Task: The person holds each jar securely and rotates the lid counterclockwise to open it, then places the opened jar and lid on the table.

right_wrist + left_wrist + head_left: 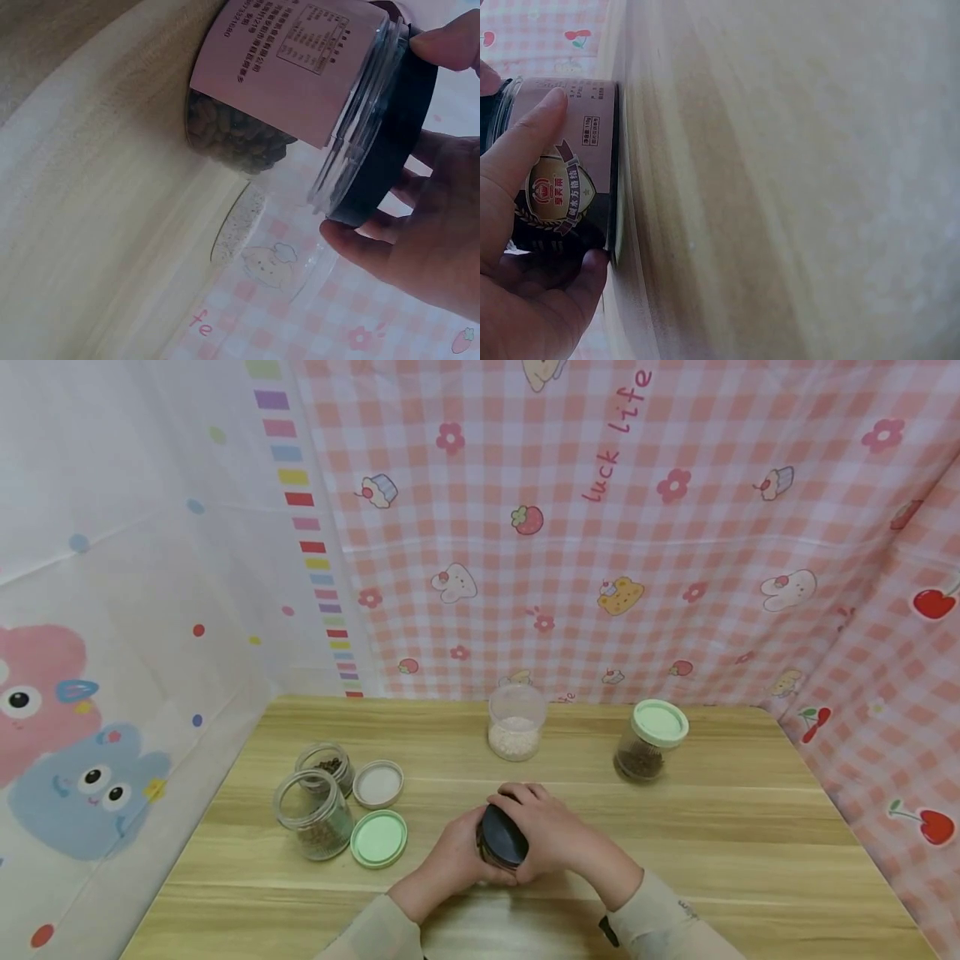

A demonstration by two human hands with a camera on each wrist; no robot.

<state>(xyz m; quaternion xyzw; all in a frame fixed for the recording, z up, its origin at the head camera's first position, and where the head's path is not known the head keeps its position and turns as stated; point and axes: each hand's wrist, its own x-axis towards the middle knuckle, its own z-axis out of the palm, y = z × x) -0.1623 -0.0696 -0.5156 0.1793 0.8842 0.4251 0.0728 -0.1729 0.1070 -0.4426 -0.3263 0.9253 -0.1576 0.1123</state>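
Note:
A clear jar with a pink label (277, 60) stands near the front of the table, with brown pieces inside. Its black lid (503, 837) tops it. My left hand (458, 852) grips the jar's body, thumb across the label in the left wrist view. From the other side, my right hand (551, 833) holds the lid, fingers and thumb spread around its rim in the right wrist view. Behind the hands stands a clear tub (516, 727) partly filled with white grains.
At the left stand two lidless glass jars, the front one (315, 818) with brown contents, the rear one (335, 768) with dark pieces. Beside them lie a white lid (378, 784) and a green lid (378, 839). A green-lidded jar (649, 740) stands at the back right. Curtains surround the table (750, 860).

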